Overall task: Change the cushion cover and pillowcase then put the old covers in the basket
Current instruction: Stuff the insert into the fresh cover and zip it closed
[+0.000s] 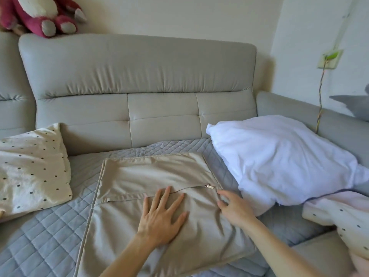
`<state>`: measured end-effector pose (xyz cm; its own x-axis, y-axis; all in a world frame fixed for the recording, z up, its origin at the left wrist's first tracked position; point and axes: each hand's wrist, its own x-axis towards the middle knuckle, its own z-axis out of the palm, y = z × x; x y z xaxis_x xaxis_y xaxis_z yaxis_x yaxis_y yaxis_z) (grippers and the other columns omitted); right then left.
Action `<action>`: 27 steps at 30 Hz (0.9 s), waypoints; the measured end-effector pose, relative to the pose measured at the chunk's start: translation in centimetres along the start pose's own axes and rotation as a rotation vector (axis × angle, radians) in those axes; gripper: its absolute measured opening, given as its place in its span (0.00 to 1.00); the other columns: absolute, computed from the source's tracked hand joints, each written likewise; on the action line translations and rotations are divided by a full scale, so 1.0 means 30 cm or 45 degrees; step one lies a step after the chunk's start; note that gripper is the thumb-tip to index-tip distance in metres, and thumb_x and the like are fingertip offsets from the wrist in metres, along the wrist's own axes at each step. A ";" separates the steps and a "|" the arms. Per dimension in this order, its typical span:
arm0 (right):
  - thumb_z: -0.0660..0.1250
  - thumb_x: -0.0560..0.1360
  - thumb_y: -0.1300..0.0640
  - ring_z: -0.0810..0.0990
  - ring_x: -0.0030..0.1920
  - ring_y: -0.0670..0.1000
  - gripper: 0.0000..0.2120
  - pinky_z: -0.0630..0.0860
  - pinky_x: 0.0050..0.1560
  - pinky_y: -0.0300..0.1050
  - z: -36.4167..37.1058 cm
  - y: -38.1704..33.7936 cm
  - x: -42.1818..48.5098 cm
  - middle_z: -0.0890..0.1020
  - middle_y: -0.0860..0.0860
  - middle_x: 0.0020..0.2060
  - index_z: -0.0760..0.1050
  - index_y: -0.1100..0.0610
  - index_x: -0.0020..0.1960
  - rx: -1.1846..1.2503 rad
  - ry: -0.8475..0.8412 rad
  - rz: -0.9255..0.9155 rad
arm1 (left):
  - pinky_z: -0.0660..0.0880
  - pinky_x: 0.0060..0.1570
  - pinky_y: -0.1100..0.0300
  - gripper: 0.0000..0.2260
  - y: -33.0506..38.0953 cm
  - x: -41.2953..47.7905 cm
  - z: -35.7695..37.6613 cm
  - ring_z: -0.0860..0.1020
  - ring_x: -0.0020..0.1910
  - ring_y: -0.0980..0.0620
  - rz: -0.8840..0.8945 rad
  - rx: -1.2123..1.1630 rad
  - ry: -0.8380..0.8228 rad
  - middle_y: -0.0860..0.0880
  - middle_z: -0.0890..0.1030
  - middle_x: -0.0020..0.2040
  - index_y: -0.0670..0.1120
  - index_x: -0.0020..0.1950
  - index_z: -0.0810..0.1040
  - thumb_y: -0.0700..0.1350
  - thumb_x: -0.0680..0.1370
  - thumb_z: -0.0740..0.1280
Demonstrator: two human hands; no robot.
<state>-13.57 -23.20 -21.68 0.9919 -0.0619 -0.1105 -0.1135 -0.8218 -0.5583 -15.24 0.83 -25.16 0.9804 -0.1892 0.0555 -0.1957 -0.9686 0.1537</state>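
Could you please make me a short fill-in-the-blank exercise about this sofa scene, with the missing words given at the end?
1. The left hand lies flat on the beige cushion cover, and the zipper pull is near the cover's ____ edge.
2. The uncovered pillow beside the right hand is ____ in colour.
3. The cream pillow on the left has dark ____ on it.
Missing words: right; white; dots.
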 end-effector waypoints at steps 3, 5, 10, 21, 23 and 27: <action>0.62 0.81 0.52 0.76 0.65 0.51 0.18 0.69 0.59 0.39 -0.033 0.013 -0.043 0.78 0.49 0.66 0.73 0.47 0.70 0.028 -0.020 -0.028 | 0.45 0.76 0.43 0.29 0.010 -0.011 -0.042 0.44 0.80 0.49 0.036 0.026 -0.010 0.55 0.43 0.81 0.70 0.76 0.46 0.72 0.76 0.42; 0.61 0.80 0.53 0.78 0.61 0.53 0.16 0.72 0.56 0.43 -0.042 0.025 -0.076 0.80 0.50 0.61 0.74 0.47 0.68 -0.046 0.005 -0.030 | 0.47 0.76 0.46 0.25 0.045 0.023 -0.080 0.48 0.79 0.49 0.086 -0.001 0.029 0.54 0.48 0.81 0.68 0.75 0.57 0.68 0.78 0.47; 0.60 0.77 0.50 0.72 0.64 0.57 0.20 0.75 0.59 0.51 -0.002 0.095 -0.099 0.71 0.50 0.61 0.70 0.39 0.67 -0.074 0.047 0.010 | 0.65 0.65 0.56 0.14 0.163 0.159 -0.130 0.70 0.68 0.52 0.239 0.046 0.178 0.55 0.75 0.64 0.58 0.62 0.76 0.59 0.80 0.57; 0.56 0.75 0.43 0.77 0.44 0.53 0.10 0.75 0.41 0.48 0.133 0.112 0.019 0.76 0.46 0.44 0.71 0.47 0.44 -0.064 0.668 -0.172 | 0.73 0.41 0.54 0.05 0.190 0.350 -0.103 0.80 0.48 0.45 0.157 -0.051 0.019 0.53 0.83 0.49 0.54 0.54 0.73 0.52 0.80 0.61; 0.58 0.75 0.42 0.76 0.45 0.51 0.08 0.73 0.42 0.45 0.137 0.121 0.027 0.75 0.44 0.44 0.71 0.45 0.45 -0.041 0.711 -0.195 | 0.76 0.40 0.51 0.05 0.176 0.363 -0.094 0.80 0.44 0.46 0.204 -0.092 0.048 0.55 0.83 0.45 0.55 0.52 0.67 0.52 0.80 0.62; 0.61 0.75 0.44 0.76 0.45 0.51 0.04 0.73 0.40 0.45 0.147 0.130 0.030 0.75 0.44 0.44 0.72 0.44 0.46 -0.005 0.757 -0.235 | 0.73 0.33 0.55 0.05 0.195 0.343 -0.055 0.79 0.48 0.50 0.415 0.027 0.196 0.57 0.75 0.52 0.56 0.51 0.76 0.47 0.80 0.62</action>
<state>-13.38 -23.96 -27.58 0.8569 -0.2225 0.4650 0.0618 -0.8512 -0.5211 -6.34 -6.52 -22.08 0.8510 -0.4639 0.2462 -0.4954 -0.8647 0.0830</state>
